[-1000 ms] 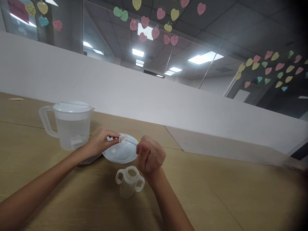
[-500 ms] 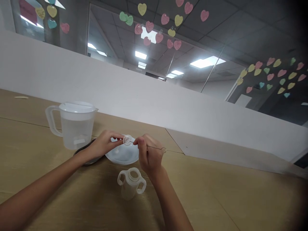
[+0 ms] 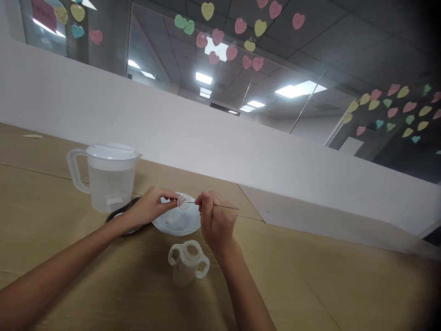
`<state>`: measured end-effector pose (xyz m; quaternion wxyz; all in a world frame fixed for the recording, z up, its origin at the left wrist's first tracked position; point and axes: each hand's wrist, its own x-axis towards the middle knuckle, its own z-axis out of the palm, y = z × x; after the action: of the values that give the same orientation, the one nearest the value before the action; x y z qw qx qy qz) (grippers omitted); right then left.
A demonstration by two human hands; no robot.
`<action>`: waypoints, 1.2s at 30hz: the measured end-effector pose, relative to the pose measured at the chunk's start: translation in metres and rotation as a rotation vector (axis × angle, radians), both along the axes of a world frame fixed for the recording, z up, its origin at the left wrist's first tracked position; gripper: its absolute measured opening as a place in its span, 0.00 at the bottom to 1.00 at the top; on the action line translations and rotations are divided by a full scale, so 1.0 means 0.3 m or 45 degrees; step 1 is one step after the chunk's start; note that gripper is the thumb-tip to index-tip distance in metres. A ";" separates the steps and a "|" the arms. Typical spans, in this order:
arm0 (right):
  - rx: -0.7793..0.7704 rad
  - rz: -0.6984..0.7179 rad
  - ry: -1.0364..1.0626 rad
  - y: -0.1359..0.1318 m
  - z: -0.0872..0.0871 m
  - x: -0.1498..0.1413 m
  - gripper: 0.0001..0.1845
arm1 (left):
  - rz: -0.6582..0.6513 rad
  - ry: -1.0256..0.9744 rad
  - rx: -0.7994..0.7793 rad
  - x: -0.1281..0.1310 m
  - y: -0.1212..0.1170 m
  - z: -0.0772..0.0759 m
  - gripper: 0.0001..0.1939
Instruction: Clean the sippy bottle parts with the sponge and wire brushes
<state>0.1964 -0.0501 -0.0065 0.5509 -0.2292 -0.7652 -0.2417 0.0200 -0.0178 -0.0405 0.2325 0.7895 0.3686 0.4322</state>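
Between its thumb and fingers my left hand [image 3: 153,204] pinches a small round whitish plastic piece [image 3: 183,202], perhaps a bottle lid. My right hand [image 3: 217,218] is closed round a thin wire-handled brush [image 3: 225,207]. The wire's front end reaches the round piece; any bristles are hidden. Both hands are above a pale translucent bowl [image 3: 177,225], in which a small whitish object [image 3: 169,220] shows. Nearer to me, a translucent two-handled bottle [image 3: 186,264] stands upright with its mouth uncovered.
A clear lidded pitcher [image 3: 112,184] holding liquid stands at the left. Behind my left wrist lies a dark-rimmed tray [image 3: 119,212], partly covered by the arm. A low white wall [image 3: 193,138] with glass above it borders the wooden table [image 3: 303,271].
The brush's wire has turned in my right hand, so its end loop now shows edge-on. My right hand has shifted slightly right. The small object in the bowl now shows.
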 end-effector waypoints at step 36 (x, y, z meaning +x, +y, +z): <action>0.102 -0.106 -0.027 -0.001 -0.001 -0.009 0.23 | 0.032 -0.007 0.057 -0.003 0.006 -0.001 0.17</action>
<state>0.1937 -0.0503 -0.0068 0.5410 -0.2362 -0.7504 -0.2972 0.0191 -0.0159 -0.0408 0.2103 0.7886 0.3682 0.4453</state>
